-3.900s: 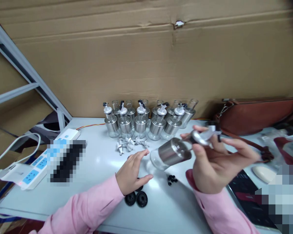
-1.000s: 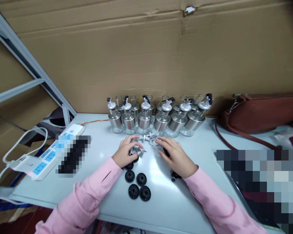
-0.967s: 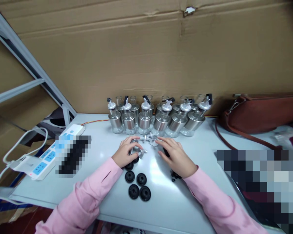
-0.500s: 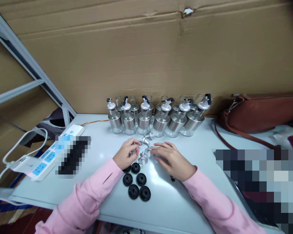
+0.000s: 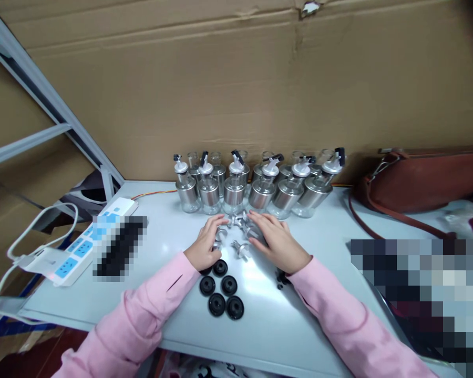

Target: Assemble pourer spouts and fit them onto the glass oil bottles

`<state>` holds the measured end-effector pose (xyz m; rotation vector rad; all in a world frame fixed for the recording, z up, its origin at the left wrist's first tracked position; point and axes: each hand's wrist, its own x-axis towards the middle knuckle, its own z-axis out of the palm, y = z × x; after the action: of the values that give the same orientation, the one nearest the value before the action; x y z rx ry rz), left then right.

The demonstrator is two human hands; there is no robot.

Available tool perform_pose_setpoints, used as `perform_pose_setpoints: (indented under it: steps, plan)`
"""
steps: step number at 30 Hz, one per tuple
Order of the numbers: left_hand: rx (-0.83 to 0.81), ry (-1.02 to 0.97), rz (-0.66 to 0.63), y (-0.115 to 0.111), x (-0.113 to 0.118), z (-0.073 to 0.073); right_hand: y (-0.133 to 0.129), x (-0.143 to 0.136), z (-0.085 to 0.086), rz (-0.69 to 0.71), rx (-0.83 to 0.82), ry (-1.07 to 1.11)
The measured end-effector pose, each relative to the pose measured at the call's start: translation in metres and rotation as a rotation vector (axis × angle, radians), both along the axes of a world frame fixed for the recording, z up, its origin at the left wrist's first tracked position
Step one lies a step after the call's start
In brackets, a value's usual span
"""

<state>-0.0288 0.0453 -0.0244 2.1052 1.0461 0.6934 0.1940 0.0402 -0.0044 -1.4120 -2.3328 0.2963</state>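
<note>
My left hand (image 5: 207,244) rests over the table with its fingers stretched forward, beside several loose silver pourer tops (image 5: 242,250) lying in a small heap. Opposite it, my right hand (image 5: 279,242) reaches in with fingers spread, its fingertips at the other side of the heap. Some of the pourer tops are partly covered by the fingers. Closer to me lie several black round caps (image 5: 229,285), one partly under my left hand. Small black pieces (image 5: 282,278) sit by my right wrist, partly hidden.
Behind the hands stands a row of glass bottles (image 5: 234,191) with silver sleeves and pourers, with uncapped bottles behind them. A white power strip (image 5: 73,262) is on the left, a brown bag (image 5: 429,181) on the right. A cardboard wall (image 5: 220,94) closes the back.
Both hands have moved forward around the silver pourer tops, and their fingers have straightened. The pourer tops have shifted, some away from me. The view has tilted slightly.
</note>
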Motion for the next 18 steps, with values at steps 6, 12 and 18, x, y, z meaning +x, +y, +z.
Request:
perform_pose_setpoints:
  steps: [6, 12, 18]
  plan:
    - [0.014, 0.004, 0.029, 0.001, 0.002, -0.002, -0.005, -0.003, 0.004, 0.072, -0.043, -0.003]
    - [0.03, 0.016, 0.019, -0.002, 0.003, 0.003, -0.016, -0.013, 0.008, 0.177, -0.058, -0.003]
    - [0.017, 0.061, -0.003, -0.004, 0.003, 0.007, -0.017, -0.012, 0.011, 0.171, -0.016, 0.03]
